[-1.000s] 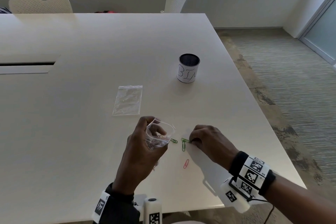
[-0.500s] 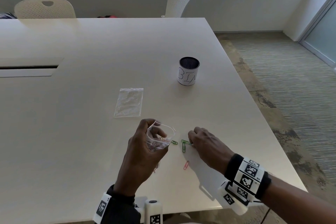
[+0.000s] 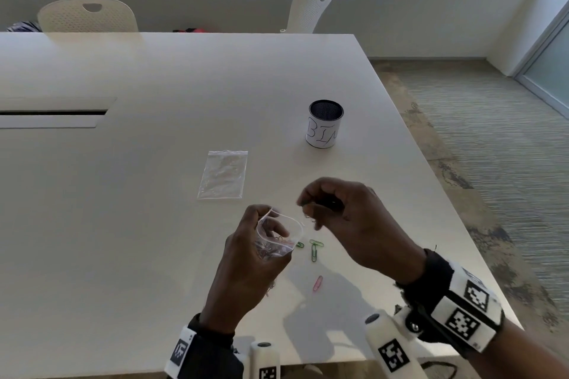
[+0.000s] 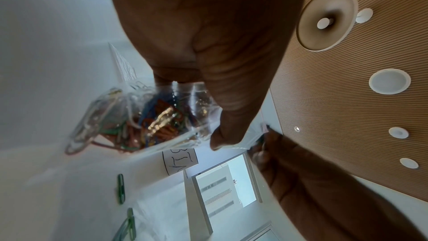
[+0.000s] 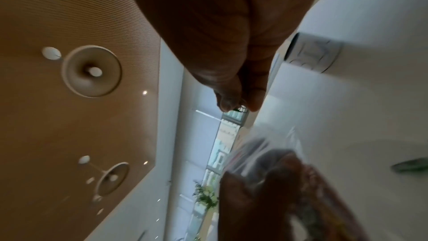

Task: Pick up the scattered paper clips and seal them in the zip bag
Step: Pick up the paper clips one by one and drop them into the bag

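Note:
My left hand point(image 3: 271, 226) grips a clear zip bag point(image 3: 275, 240) just above the table and holds its mouth open. Several coloured paper clips point(image 4: 139, 120) lie inside it. My right hand point(image 3: 306, 209) is raised beside the bag's mouth, thumb and forefinger pinching a small dark paper clip point(image 5: 239, 110). On the table to the right of the bag lie green clips point(image 3: 314, 249) and one small green clip point(image 3: 299, 244). A pink clip point(image 3: 317, 282) lies nearer me.
A second clear zip bag point(image 3: 223, 175) lies flat on the white table point(image 3: 123, 224), beyond my left hand. A mesh cup labelled BIN point(image 3: 324, 124) stands further back right. The table's right edge and the carpet are close on the right. Two chairs stand at the far side.
My right hand has lifted off the table from beside the green clips, pinching a clip, and now hovers by the bag's mouth. The left hand and bag stayed about where they were.

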Tool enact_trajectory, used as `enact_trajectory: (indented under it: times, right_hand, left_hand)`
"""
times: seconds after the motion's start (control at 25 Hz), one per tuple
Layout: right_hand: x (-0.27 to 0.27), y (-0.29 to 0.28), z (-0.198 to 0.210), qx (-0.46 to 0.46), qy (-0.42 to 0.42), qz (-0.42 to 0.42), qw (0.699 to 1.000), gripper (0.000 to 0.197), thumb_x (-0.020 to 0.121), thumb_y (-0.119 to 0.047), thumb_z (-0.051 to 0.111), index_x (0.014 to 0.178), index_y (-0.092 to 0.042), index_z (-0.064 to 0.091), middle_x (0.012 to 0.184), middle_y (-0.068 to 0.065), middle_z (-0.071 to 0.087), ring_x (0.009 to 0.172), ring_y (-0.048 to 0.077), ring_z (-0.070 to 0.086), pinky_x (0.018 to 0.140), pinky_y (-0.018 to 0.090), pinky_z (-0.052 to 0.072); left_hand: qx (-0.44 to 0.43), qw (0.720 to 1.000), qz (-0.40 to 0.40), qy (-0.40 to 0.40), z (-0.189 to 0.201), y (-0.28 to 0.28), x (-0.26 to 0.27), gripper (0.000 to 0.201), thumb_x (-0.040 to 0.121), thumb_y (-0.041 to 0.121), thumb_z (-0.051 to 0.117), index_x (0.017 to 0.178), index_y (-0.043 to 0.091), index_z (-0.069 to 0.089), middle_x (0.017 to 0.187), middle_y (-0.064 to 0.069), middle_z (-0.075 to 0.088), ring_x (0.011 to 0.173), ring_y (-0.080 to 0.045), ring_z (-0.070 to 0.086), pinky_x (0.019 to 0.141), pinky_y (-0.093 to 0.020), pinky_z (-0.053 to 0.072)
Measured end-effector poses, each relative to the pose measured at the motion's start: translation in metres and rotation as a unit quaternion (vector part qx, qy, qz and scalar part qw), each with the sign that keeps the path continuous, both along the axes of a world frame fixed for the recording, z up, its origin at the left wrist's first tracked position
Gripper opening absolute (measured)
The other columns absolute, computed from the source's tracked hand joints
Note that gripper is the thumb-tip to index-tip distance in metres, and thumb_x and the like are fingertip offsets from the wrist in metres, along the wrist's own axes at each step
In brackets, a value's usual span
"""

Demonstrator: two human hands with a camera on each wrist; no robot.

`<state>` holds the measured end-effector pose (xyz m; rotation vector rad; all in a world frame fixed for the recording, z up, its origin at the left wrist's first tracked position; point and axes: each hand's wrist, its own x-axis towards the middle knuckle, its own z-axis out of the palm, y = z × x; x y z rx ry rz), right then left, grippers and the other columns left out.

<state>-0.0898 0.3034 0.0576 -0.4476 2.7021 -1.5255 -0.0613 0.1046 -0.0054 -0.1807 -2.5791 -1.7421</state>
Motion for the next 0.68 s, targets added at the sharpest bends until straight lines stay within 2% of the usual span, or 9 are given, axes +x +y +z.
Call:
enact_trajectory:
  times: [0.08,0.12,0.2,0.36,0.48,0.52,0.56,0.64,0.68]
  right_hand:
    - [0.005,-0.016,0.011,0.004,0.03,0.041,0.999,0.013,0.092,-0.005,0.075,0.092,-0.017,0.075,0.08,-0.007,0.074,0.071,0.009,0.071,0.073,0.026,0.06]
    - [0.005,-0.021,0.012,0.026,0.044,0.059,0.997,0.013,0.091,-0.004,0.076,0.093,-0.017,0.077,0.083,-0.007,0.075,0.075,0.009,0.072,0.075,0.03,0.061]
    - [0.004,-0.027,0.011,0.071,0.052,0.086,0.992,0.012,0.091,-0.006,0.076,0.095,-0.017,0.079,0.089,-0.005,0.079,0.082,0.008,0.075,0.077,0.035,0.061]
    - [-0.001,-0.025,0.017,0.069,0.084,0.089,0.99,0.011,0.093,-0.011,0.075,0.098,-0.017,0.082,0.09,-0.005,0.082,0.082,0.004,0.076,0.077,0.031,0.061]
    - [-0.009,-0.007,0.009,0.081,0.097,0.032,0.991,0.01,0.09,-0.017,0.081,0.1,-0.018,0.081,0.092,-0.007,0.08,0.081,0.004,0.074,0.08,0.032,0.062]
    - [-0.011,0.001,0.002,0.112,0.068,0.033,0.991,0.021,0.087,-0.024,0.084,0.106,-0.018,0.079,0.096,-0.007,0.078,0.083,0.005,0.073,0.081,0.034,0.062]
    - [-0.012,0.009,-0.008,0.16,0.026,0.051,0.985,0.039,0.082,-0.033,0.087,0.116,-0.018,0.075,0.104,-0.006,0.075,0.087,0.007,0.071,0.083,0.035,0.061]
    - [-0.009,0.021,-0.029,0.285,-0.064,0.107,0.95,0.081,0.074,-0.051,0.088,0.141,-0.019,0.058,0.129,-0.005,0.062,0.103,0.011,0.066,0.094,0.033,0.058]
    - [-0.005,0.024,-0.039,0.333,-0.093,0.126,0.93,0.094,0.071,-0.055,0.087,0.149,-0.019,0.048,0.137,-0.005,0.055,0.112,0.013,0.063,0.098,0.03,0.055]
  left_hand:
    - [-0.012,1.0,-0.001,0.005,0.001,0.001,0.0,0.046,0.083,0.012,0.087,0.113,0.029,0.056,0.096,0.019,0.075,0.077,-0.008,0.074,0.058,-0.019,0.058]
    - [-0.016,1.0,0.0,0.004,0.002,0.001,0.0,0.046,0.083,0.012,0.086,0.113,0.029,0.056,0.097,0.021,0.074,0.078,-0.004,0.074,0.059,-0.013,0.055]
    - [-0.02,1.0,0.003,-0.005,0.004,0.002,0.001,0.047,0.081,0.01,0.086,0.112,0.03,0.056,0.098,0.027,0.072,0.078,0.002,0.073,0.06,-0.008,0.052]
    - [-0.019,1.0,0.009,0.001,0.002,-0.002,0.002,0.047,0.081,0.011,0.087,0.109,0.032,0.055,0.098,0.025,0.073,0.079,0.0,0.073,0.06,-0.009,0.053]
    - [0.001,1.0,0.015,0.002,0.002,-0.007,0.003,0.046,0.083,0.011,0.087,0.112,0.03,0.056,0.097,0.02,0.075,0.076,-0.01,0.074,0.057,-0.017,0.058]
    - [0.01,1.0,0.018,0.001,0.002,-0.009,0.004,0.045,0.083,0.01,0.087,0.113,0.028,0.057,0.095,0.017,0.075,0.076,-0.015,0.073,0.057,-0.022,0.058]
    - [0.019,1.0,0.022,0.0,0.002,-0.011,0.005,0.044,0.084,0.01,0.087,0.113,0.026,0.058,0.094,0.015,0.075,0.075,-0.02,0.072,0.057,-0.026,0.058]
    - [0.028,0.999,0.027,0.001,0.001,-0.016,0.005,0.044,0.084,0.007,0.086,0.113,0.025,0.058,0.093,0.012,0.074,0.075,-0.026,0.07,0.059,-0.032,0.058]
    - [0.027,0.999,0.03,0.002,0.0,-0.018,0.006,0.044,0.084,0.006,0.086,0.113,0.025,0.058,0.094,0.011,0.075,0.075,-0.026,0.07,0.059,-0.033,0.058]
